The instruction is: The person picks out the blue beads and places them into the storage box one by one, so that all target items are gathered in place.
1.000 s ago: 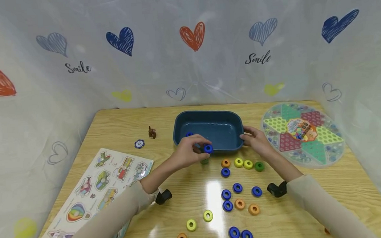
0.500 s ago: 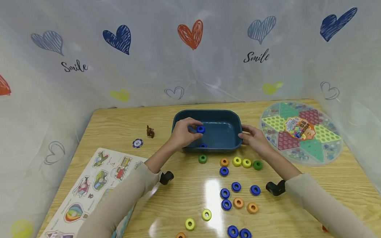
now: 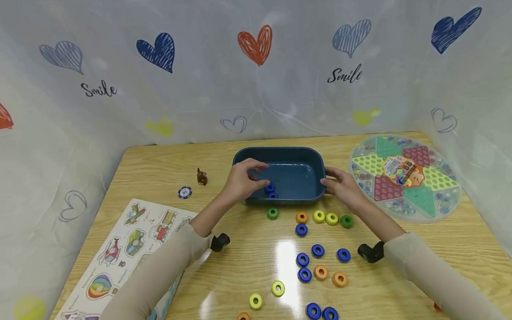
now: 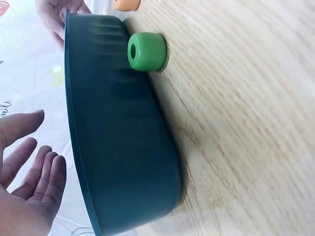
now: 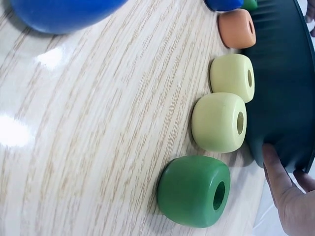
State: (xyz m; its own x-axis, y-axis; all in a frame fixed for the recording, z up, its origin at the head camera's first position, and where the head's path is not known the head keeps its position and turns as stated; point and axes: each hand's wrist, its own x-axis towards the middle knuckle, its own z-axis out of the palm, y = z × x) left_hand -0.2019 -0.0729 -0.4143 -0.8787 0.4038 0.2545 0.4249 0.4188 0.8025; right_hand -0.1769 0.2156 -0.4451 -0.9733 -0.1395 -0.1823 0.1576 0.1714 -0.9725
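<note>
A dark blue plastic bin (image 3: 302,195) stands at the back of the table. My left hand (image 3: 239,180) is over the bin's left part, thumb and fingers apart with nothing between them. Close by the thumb tip, a blue bead (image 3: 267,190) lies inside, beside another blue bead (image 3: 273,196) at the front wall. The left wrist view shows that hand's fingers loosely bent beyond the rim. My right hand (image 3: 343,186) holds the bin's right end, thumb on the outer wall and other fingers round the end. A green bead (image 4: 150,51) sits just outside the front wall.
In front of the bin lie an orange bead (image 5: 234,29), yellow beads (image 5: 214,123) and another green bead (image 5: 184,191). Several blue, orange and yellow beads spread toward the front. A puzzle board (image 3: 127,280), poker chip (image 3: 185,192) and brown animal figure (image 3: 202,177) are left; a Chinese checkers board (image 3: 406,177) is right.
My left hand carried a blue bead over the bin's front rim and let it go inside, beside the other blue bead. My right hand has stayed at the bin's right end.
</note>
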